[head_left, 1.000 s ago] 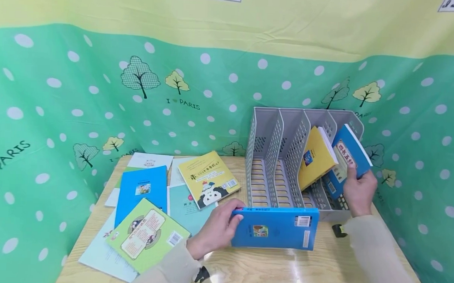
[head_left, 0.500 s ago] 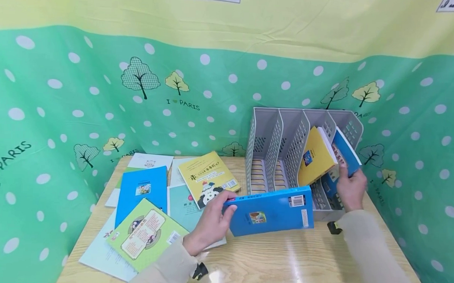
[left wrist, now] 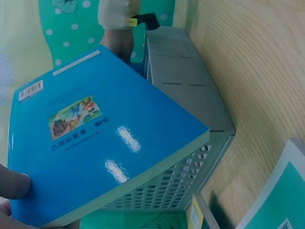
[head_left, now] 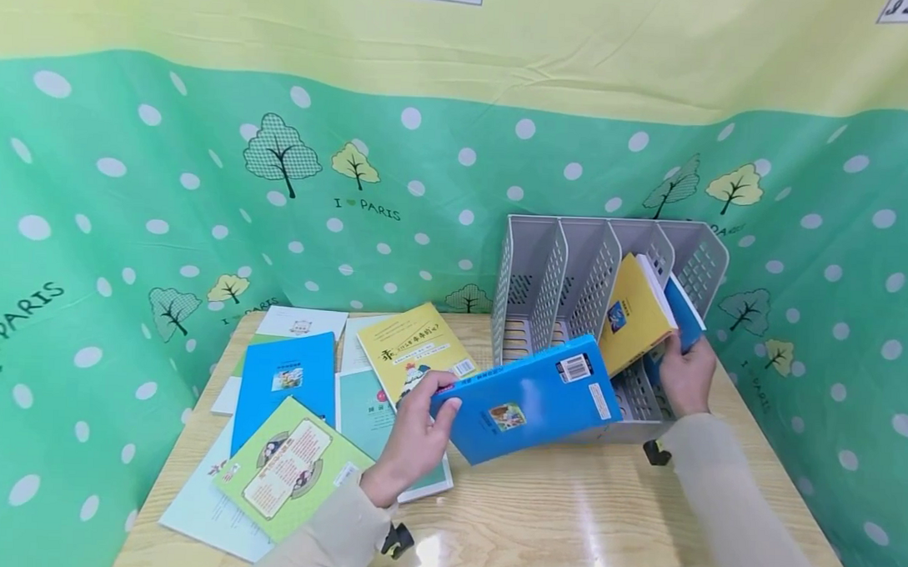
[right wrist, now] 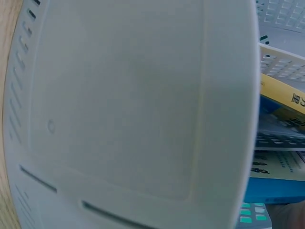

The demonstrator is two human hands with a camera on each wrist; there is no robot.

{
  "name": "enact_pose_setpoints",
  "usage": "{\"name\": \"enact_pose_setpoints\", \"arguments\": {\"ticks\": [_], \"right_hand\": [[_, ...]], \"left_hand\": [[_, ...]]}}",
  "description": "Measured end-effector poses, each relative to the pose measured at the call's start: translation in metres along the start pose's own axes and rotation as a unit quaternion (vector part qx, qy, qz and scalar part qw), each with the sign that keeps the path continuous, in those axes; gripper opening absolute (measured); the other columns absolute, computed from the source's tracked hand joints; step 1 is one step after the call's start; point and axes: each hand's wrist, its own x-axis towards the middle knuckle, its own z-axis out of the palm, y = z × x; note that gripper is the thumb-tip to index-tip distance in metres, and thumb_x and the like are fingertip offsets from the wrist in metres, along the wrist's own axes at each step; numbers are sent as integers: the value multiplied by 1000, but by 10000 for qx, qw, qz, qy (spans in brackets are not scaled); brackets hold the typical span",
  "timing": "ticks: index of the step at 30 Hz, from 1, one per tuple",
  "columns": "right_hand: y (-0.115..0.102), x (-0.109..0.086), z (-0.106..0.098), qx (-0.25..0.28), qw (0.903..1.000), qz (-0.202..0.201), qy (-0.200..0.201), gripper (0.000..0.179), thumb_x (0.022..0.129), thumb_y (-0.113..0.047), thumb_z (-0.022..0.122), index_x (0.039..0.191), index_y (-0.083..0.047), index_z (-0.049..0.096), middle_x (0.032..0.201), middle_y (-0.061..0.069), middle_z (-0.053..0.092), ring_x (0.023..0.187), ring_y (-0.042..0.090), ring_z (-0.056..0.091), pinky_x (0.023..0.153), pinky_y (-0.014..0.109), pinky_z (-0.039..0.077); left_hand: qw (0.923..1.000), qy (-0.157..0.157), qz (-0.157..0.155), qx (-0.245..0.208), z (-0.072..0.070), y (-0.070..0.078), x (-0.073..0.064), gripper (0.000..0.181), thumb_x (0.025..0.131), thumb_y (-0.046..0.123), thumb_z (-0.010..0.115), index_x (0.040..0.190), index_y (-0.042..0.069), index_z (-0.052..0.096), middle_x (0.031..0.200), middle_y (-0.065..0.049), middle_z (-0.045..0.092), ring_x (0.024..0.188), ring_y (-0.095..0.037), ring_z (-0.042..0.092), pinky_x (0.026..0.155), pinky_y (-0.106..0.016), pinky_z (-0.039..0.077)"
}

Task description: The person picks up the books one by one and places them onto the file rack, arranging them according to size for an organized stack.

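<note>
Filing looks to be in its early part. In the gray file rack (head_left: 533, 257), a yellow book (head_left: 635, 319) leans in the third compartment from the left, and a slim blue book (head_left: 688, 317) stands in the rightmost—its front edge gripped by the right hand (head_left: 687, 377), so probably not finished. The left hand (head_left: 414, 441) pinches a barcoded blue book (head_left: 532, 407) by one end, tilted in front of the rack and clear of the compartments. Left of the rack, a panda book (head_left: 414, 349), a teal book (head_left: 374, 414), a lime-green book (head_left: 290, 470) and others lie on the surface (head_left: 536, 512), seemingly all yet to go in.
</note>
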Motion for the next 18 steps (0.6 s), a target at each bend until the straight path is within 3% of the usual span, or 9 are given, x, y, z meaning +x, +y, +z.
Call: {"name": "enact_pose_setpoints", "arguments": {"ticks": [5,14,18], "right_hand": [[1,3,3,106,9999,95,-72,49,100,-45,35,142,-21,45,135,2,55,108,14,52,99,38,43],[0,5,11,201,9998,52,-82,41,102,-30,38,139,-18,49,132,6,57,102,11,49,100,36,42],[5,6,15,160,9998,28,-125,38,103,-27,38,137,-17,52,124,5,60,95,13,48,87,28,43]], "left_hand": [[9999,85,-47,-32,-2,-1,0,16,98,8,53,113,11,55,105,1,60,92,-13,58,81,-36,50],[9997,243,2,-70,-5,-2,-1,16,98,10,53,114,10,55,106,-1,61,93,-14,60,80,-36,52],[9996,282,52,-81,-7,-1,-1,16,98,11,52,114,9,55,108,-2,60,96,-13,60,81,-36,52]]}}
